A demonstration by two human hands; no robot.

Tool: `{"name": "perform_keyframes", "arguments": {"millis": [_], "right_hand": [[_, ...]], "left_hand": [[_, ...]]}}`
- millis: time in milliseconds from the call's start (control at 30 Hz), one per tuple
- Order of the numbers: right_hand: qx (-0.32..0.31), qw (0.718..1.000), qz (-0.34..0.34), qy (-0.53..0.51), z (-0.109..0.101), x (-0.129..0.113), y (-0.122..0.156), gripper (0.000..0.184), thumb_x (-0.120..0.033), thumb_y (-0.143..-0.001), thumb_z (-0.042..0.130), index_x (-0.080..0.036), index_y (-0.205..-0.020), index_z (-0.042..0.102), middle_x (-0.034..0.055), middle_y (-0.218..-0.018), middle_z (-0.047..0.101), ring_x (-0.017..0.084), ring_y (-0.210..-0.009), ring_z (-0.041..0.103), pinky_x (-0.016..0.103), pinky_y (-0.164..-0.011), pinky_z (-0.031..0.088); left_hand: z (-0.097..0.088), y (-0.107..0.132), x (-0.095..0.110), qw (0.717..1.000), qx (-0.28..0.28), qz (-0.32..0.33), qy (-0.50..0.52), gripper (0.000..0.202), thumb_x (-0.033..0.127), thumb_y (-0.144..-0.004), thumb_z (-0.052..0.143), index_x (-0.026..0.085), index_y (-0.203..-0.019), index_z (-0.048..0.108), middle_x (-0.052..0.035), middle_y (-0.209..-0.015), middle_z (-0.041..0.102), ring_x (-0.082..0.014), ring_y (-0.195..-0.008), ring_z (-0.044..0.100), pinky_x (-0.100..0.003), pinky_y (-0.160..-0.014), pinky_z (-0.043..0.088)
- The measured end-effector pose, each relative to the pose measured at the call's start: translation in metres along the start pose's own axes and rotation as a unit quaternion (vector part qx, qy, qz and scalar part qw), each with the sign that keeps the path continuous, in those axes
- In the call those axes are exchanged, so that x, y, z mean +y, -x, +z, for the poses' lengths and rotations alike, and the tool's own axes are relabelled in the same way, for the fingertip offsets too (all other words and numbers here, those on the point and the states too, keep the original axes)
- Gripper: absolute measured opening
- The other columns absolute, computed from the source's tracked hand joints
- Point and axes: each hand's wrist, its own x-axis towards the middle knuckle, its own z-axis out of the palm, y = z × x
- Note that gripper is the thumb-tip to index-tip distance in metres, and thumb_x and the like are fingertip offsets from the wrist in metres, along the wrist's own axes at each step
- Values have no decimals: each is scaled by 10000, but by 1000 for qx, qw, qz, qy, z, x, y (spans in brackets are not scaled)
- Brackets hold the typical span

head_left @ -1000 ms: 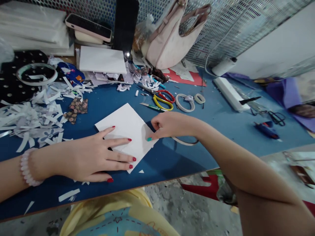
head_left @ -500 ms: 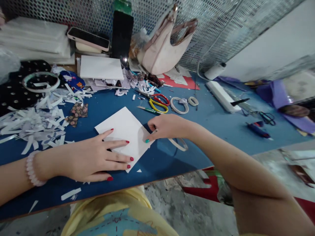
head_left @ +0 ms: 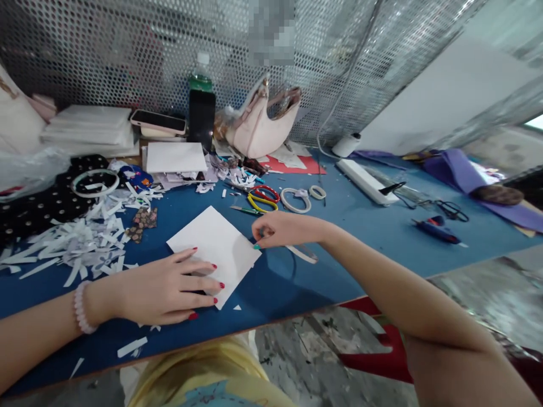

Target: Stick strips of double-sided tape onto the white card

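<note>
A white square card (head_left: 216,234) lies turned cornerwise on the blue table (head_left: 360,243). My left hand (head_left: 165,291) rests flat on its lower left part, fingers spread. At the card's right corner is my right hand (head_left: 286,229), thumb and fingers pinched together; whatever they hold is hidden. A pale ring (head_left: 304,256), like a roll of tape, lies partly behind my right wrist. Just beyond my right hand are scissors with yellow and red handles (head_left: 263,199) and a green-handled blade (head_left: 246,210). A small white paper triangle (head_left: 237,308) sits near the card's lower corner.
White paper strips (head_left: 85,243) are heaped at the left. Two more pale rings (head_left: 296,200) lie past the scissors. Along the mesh wall stand a phone (head_left: 159,120), a black box (head_left: 201,118) and a handbag (head_left: 263,130). A white power strip (head_left: 367,182) and a blue glue gun (head_left: 436,230) are at the right.
My right hand has shifted slightly outward from over the card to its right corner. My left hand stays on the card. The camera has tilted up, showing more of the wall.
</note>
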Motion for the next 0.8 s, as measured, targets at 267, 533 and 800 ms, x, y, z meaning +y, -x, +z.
{"name": "perform_keyframes", "arguments": {"millis": [267,533,800], "right_hand": [[267,932,95,226,-31,-64,42,132,-317,-897,595,-198,-873,646,31,-722,640,174,-650,518,284,-578,215],[414,837,-54,354,-6,-73,44,368,-153,-997,334,-197,-805,646,48,-632,608,165,-602,438,336,-586,214],[466,758,-183,418,61,-43,43,259,-94,-971,463,-201,-880,681,-9,-532,531,142,-545,434,321,-542,238]], "left_hand": [[-8,-3,9,995,69,-17,-68,312,204,-971,505,251,-1254,630,-23,-1333,668,-188,-1302,539,-388,-1227,240],[-16,5,3,902,243,-221,-280,326,195,-919,556,267,-1238,566,-119,-1253,628,-309,-1166,589,-482,-935,451],[-16,6,-4,920,188,-178,-294,343,157,-968,471,267,-1285,543,-67,-1116,727,-251,-1040,660,-422,-883,449]]}}
